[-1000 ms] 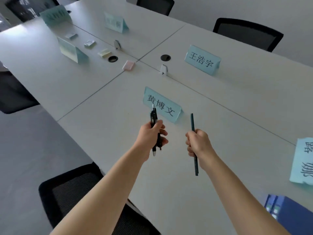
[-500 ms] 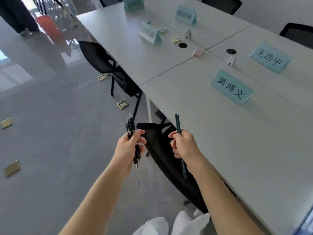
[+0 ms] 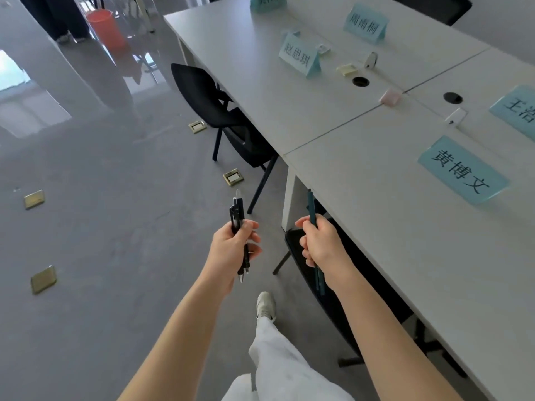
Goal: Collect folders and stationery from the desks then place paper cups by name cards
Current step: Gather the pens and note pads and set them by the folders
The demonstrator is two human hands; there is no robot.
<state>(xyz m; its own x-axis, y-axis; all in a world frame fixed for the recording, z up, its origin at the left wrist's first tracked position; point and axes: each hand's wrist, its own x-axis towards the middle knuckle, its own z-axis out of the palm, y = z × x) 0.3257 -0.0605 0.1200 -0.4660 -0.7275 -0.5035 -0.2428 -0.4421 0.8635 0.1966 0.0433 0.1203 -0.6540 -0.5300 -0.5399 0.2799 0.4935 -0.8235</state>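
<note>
My left hand [image 3: 230, 250] grips a bundle of black pens [image 3: 238, 212], held upright over the grey floor. My right hand [image 3: 320, 243] grips a dark green pencil [image 3: 312, 205] beside the desk's front edge. On the white desks [image 3: 376, 227] stand light blue name cards: one [image 3: 461, 170] near me, one [image 3: 299, 56] further left, one [image 3: 366, 23] behind it and one [image 3: 518, 111] cut off at the right. Small pads lie among them: a yellow one [image 3: 347, 69] and a pink one [image 3: 390, 97]. No paper cups or folders are in view.
Black chairs stand at the desk edge, one [image 3: 220, 111] ahead and one [image 3: 324, 279] just under my right hand. Brass floor boxes [image 3: 233, 177] dot the floor. An orange bucket [image 3: 103, 26] and a person's legs [image 3: 58, 15] are far left. My white trouser leg and shoe [image 3: 266, 308] are below.
I have turned left and stepped away from the desk; both hands, which were over the tabletop, are now over the floor and chair. Each keeps its same hold.
</note>
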